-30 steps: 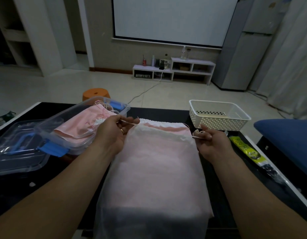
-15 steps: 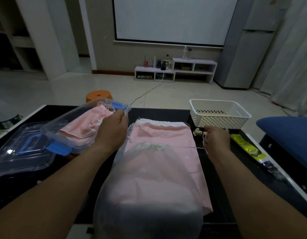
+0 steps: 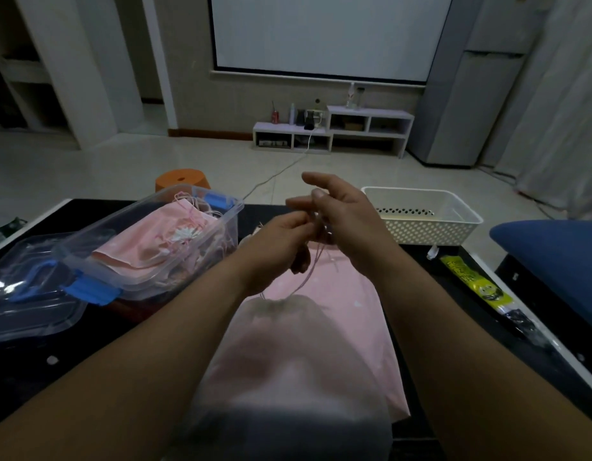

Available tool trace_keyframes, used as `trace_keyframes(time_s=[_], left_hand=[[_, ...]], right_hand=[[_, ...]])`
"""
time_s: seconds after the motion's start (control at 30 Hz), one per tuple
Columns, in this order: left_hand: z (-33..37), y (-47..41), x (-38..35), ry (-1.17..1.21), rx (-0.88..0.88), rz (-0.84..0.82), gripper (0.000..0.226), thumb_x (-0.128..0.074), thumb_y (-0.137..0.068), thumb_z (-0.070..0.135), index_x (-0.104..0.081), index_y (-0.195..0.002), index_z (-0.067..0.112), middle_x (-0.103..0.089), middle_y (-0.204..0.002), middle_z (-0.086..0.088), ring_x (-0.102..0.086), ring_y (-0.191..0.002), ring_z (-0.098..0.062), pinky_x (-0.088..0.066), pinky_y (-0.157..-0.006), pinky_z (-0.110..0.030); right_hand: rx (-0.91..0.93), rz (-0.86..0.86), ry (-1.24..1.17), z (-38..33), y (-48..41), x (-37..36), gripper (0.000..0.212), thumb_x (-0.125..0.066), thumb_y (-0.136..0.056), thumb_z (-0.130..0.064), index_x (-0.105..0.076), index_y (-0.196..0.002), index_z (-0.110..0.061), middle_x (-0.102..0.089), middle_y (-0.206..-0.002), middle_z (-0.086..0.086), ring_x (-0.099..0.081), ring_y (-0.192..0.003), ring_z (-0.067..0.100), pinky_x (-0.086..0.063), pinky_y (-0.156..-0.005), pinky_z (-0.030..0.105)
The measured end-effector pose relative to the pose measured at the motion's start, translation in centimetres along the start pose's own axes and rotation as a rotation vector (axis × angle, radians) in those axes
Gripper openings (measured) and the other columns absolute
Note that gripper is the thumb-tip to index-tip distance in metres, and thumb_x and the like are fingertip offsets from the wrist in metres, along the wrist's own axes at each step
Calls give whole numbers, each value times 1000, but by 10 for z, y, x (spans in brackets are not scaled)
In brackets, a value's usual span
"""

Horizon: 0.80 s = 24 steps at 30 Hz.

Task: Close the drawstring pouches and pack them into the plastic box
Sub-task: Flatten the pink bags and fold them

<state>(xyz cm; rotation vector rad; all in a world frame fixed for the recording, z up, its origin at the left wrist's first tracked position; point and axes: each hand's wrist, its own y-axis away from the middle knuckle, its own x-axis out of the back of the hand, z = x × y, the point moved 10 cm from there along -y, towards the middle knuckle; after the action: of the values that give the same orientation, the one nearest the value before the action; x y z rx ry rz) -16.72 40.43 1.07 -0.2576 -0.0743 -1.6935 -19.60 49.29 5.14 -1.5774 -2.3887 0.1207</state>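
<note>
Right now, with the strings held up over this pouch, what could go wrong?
1. The thin drawstrings bunch between the left hand and right hand; they could tangle or knot.
2. The plastic box looks tilted and is heaped with pink pouches; another may slide out.

A white perforated basket [image 3: 421,224] stands at the far right of the black table [image 3: 28,364]. A yellow-green packet [image 3: 474,281] lies just near of it, along the right edge. A blue cushion [image 3: 554,247] shows further right. Beyond the table an orange stool [image 3: 183,179] stands on the pale floor. A white cable [image 3: 274,174] runs across the floor to a low white shelf unit [image 3: 334,134] below a projection screen [image 3: 321,31]. A red can [image 3: 275,116] stands on the shelf unit's left end.
</note>
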Motion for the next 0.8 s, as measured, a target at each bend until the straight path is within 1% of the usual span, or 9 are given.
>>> trace_keyframes(time_s=[0.1, 0.2, 0.23, 0.27, 0.37, 0.43, 0.57, 0.7, 0.8], left_hand=[[-12, -11, 13, 166, 46, 75, 28, -39, -110, 23, -60, -97, 10, -61, -74, -3, -46, -58, -13, -37, -53, -25], [-26, -20, 31, 299, 90, 170, 26, -41, -107, 19, -56, -87, 14, -54, -69, -1, -41, -56, -13, -30, -50, -25], [-30, -22, 34, 356, 99, 182, 25, -41, -106, 18, -55, -87, 15, -54, -70, -1, -40, -56, -13, -28, -49, -24], [-32, -24, 36, 393, 105, 184, 23, -41, -106, 18, -55, -88, 15, -54, -70, -1, -40, -55, -12, -27, -49, -24], [-35, -32, 33, 464, 114, 158, 21, -42, -106, 19, -54, -89, 15, -54, -72, -1, -40, -55, -11, -26, -50, -24], [-35, -35, 30, 501, 118, 142, 21, -42, -105, 19, -53, -89, 16, -53, -72, -1, -39, -54, -10, -26, -48, -23], [-46, -38, 36, 507, 155, 199, 22, -40, -105, 18, -52, -88, 16, -52, -70, 0, -36, -53, -9, -24, -50, -23], [-58, -43, 49, 528, 202, 276, 20, -43, -101, 16, -52, -84, 18, -51, -71, 1, -36, -52, -9, -27, -44, -20], [-57, -40, 59, 362, 208, 374, 18, -45, -102, 14, -58, -90, 13, -55, -77, -3, -45, -59, -11, -34, -50, -22]], right_hand=[[-5, 206, -8, 19, -1, 24, 37, -43, -111, -28, -46, -147, -35, -71, -123, 0, -70, -109, 15, -58, -84, 30], [-103, 572, -77, 53, 15, 75, 19, -48, -105, -22, -54, -122, -31, -71, -107, 9, -72, -75, 19, -54, -62, 32], [-172, 588, -63, 64, 21, 79, 13, -48, -104, -19, -55, -113, -26, -71, -104, 14, -70, -69, 20, -52, -58, 32], [-250, 504, -19, 75, 24, 72, 12, -49, -105, -17, -59, -109, -22, -72, -105, 18, -68, -73, 22, -52, -61, 32], [-397, -10, 126, 103, 34, 5, 20, -56, -104, -20, -71, -116, -22, -73, -116, 7, -67, -106, 22, -53, -90, 38], [-415, -174, 81, 110, 40, -27, 21, -59, -103, -23, -74, -118, -21, -75, -118, -1, -67, -114, 20, -52, -103, 42], [-419, -177, -121, 110, 40, -41, 25, -60, -104, -23, -73, -121, -10, -79, -112, 5, -73, -111, 19, -52, -108, 44], [-519, -205, -475, 108, 44, -53, 24, -54, -105, -12, -68, -121, 0, -76, -102, 14, -73, -98, 25, -57, -96, 40], [-587, -122, -462, 119, 46, -44, 20, -56, -103, -7, -69, -115, 3, -72, -89, 14, -69, -90, 25, -57, -93, 41]])
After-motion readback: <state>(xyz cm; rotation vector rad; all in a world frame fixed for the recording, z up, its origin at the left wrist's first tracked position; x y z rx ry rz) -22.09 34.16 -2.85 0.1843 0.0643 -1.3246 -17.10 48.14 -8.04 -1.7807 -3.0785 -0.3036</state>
